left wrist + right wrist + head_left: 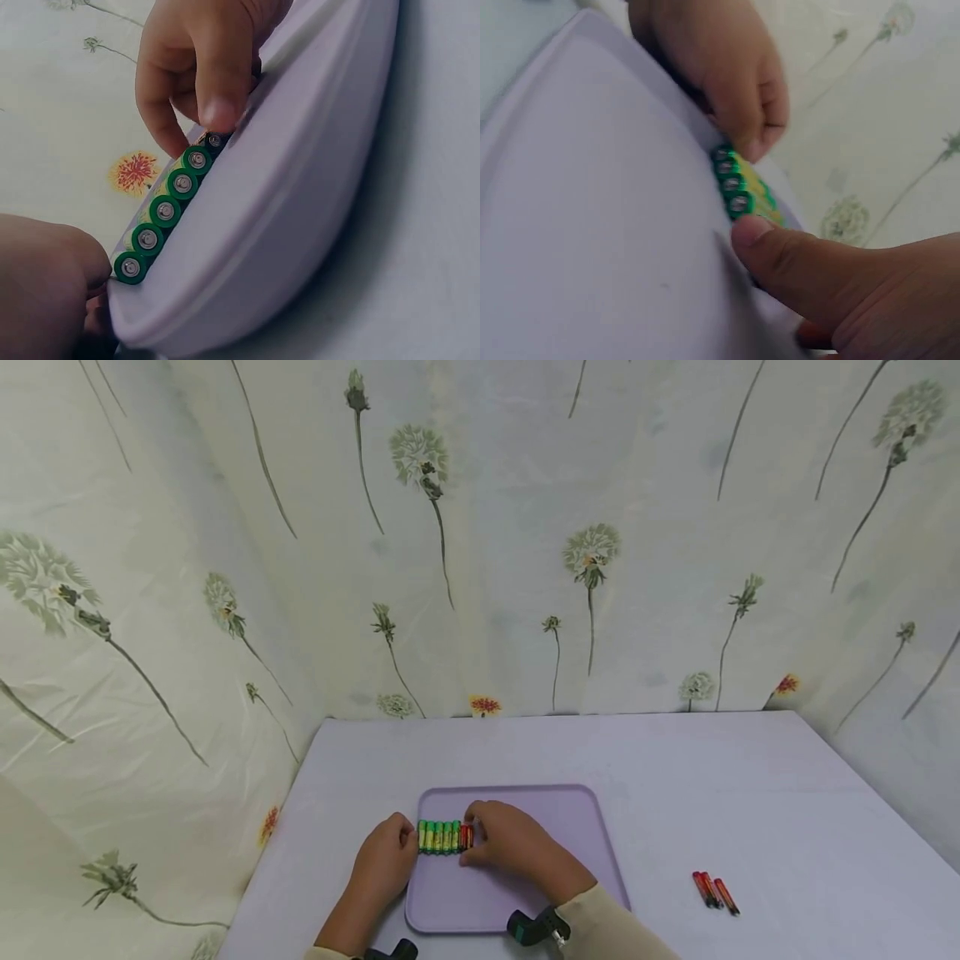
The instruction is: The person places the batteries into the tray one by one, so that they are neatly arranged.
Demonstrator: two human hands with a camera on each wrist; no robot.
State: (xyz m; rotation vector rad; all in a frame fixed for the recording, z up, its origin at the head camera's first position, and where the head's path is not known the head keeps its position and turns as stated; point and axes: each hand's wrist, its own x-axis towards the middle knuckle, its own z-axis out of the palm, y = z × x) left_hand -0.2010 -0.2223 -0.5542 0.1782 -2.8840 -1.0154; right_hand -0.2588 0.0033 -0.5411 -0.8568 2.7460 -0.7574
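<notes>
A row of several green-and-yellow AAA-size batteries (pixel 438 837) lies side by side on a pale purple tray (pixel 457 902), against its left edge. At the right end of this row are red-and-black batteries (pixel 466 837). My right hand (pixel 517 847) pinches the outer red battery end to end between thumb and index finger; in the left wrist view its thumb (pixel 220 112) covers part of that battery's end. With fingers curled, my left hand (pixel 384 858) touches the left end of the row. The right wrist view has its fingertips beside the end green battery (pixel 722 154).
Three loose red-and-black batteries (pixel 727 897) lie on the white table (pixel 750 802), right of the tray. The tray has a raised rim. Behind and to the sides hangs a dandelion-patterned cloth (pixel 495 568), meeting the table's back edge.
</notes>
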